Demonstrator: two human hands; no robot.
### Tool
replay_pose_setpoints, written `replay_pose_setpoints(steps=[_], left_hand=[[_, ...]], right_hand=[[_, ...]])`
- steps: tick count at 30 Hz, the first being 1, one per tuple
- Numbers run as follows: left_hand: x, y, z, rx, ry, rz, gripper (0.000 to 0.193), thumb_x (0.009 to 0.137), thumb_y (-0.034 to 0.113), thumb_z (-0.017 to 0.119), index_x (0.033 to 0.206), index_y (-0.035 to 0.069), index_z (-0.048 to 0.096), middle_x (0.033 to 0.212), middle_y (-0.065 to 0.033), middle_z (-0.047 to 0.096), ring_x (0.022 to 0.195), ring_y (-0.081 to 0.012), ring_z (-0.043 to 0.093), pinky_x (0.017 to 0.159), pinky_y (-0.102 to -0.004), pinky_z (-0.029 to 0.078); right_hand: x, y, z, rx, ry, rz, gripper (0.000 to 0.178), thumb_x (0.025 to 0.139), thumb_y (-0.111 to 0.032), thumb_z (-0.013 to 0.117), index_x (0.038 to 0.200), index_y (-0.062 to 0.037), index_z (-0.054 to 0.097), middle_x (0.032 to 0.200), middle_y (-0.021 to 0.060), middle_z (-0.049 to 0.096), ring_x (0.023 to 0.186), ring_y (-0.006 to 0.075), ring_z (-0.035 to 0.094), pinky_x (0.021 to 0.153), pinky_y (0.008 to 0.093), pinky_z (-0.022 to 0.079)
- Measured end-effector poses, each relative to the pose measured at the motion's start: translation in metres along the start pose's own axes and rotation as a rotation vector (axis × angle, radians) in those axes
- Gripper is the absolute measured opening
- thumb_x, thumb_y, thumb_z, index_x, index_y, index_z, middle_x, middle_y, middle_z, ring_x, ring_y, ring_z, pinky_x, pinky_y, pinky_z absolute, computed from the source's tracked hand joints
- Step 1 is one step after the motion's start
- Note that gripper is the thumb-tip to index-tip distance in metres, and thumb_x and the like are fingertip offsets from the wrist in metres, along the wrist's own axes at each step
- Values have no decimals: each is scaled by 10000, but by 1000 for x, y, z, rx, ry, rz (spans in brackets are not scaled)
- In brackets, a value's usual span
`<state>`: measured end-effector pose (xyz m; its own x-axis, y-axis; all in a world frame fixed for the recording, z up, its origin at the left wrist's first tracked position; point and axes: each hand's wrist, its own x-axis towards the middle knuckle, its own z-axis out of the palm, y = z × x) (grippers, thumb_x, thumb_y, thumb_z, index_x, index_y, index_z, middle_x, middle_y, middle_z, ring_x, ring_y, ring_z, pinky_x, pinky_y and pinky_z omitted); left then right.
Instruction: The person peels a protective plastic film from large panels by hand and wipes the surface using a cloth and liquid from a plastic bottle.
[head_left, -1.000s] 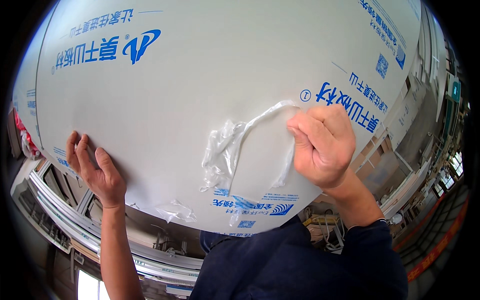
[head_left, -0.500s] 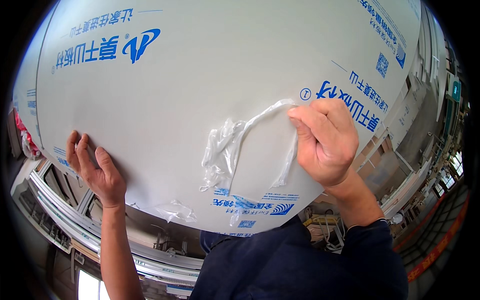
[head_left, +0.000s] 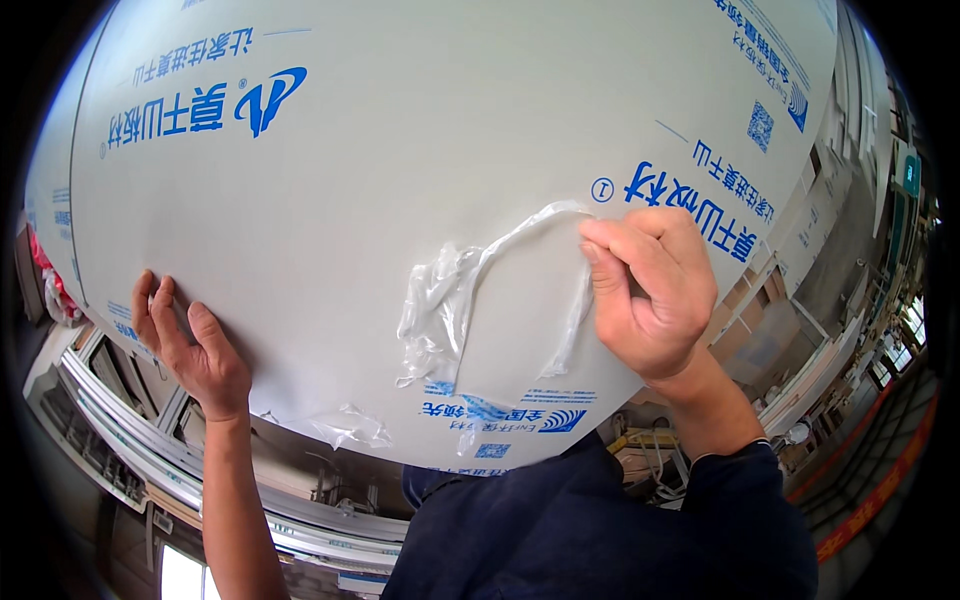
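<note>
A large pale grey panel (head_left: 350,200) with blue print, seemingly covered in film, fills most of the view. Between thumb and fingertips of my right hand (head_left: 655,290) is a thin twisted strip of clear plastic film (head_left: 530,222). That strip runs left into a crumpled bunch of film lying on the panel. Flat at the panel's left near edge rests my left hand (head_left: 195,340), fingers spread, holding nothing. A torn flap of film (head_left: 350,425) hangs along the near edge by my body.
Light-coloured rails or profiles (head_left: 310,535) run below the panel at the lower left. Boards and offcuts (head_left: 770,330) stand to the right, by a floor with a red-orange stripe (head_left: 865,515). A pink-red bundle (head_left: 50,275) shows at the far left.
The panel's print and the film have shifted slightly left in the view. Both hands keep nearly the same pose, the right one still pinching the strip.
</note>
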<state>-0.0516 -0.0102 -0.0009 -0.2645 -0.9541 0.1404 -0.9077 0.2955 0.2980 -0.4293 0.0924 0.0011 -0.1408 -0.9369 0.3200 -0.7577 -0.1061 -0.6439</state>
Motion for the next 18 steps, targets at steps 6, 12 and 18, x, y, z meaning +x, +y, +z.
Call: replay_pose_setpoints(steps=[6, 12, 18], left_hand=[[1, 1, -1, 10, -13, -1, 338, 959, 108, 476, 1243, -63, 540, 1443, -185, 387, 1357, -317, 367, 1136, -414, 314], [2, 1, -1, 21, -15, 4, 337, 944, 98, 483, 1230, -70, 543, 1431, -196, 392, 1346, -324, 370, 1130, -422, 318], [0, 0, -1, 23, -4, 12, 342, 952, 103, 476, 1244, -64, 540, 1429, -192, 403, 1349, -325, 376, 1129, -418, 322]], right_hand=[[3, 2, 4, 14, 23, 17, 213, 671, 86, 732, 834, -41, 681, 705, 50, 547, 598, 205, 521, 513, 294, 393], [14, 1, 3, 39, -33, 118, 194, 665, 80, 703, 769, -73, 643, 673, 36, 550, 525, 182, 516, 459, 283, 374], [23, -7, -2, 17, -140, 223, 180, 699, 55, 677, 733, -94, 582, 674, 42, 549, 490, 191, 517, 436, 292, 373]])
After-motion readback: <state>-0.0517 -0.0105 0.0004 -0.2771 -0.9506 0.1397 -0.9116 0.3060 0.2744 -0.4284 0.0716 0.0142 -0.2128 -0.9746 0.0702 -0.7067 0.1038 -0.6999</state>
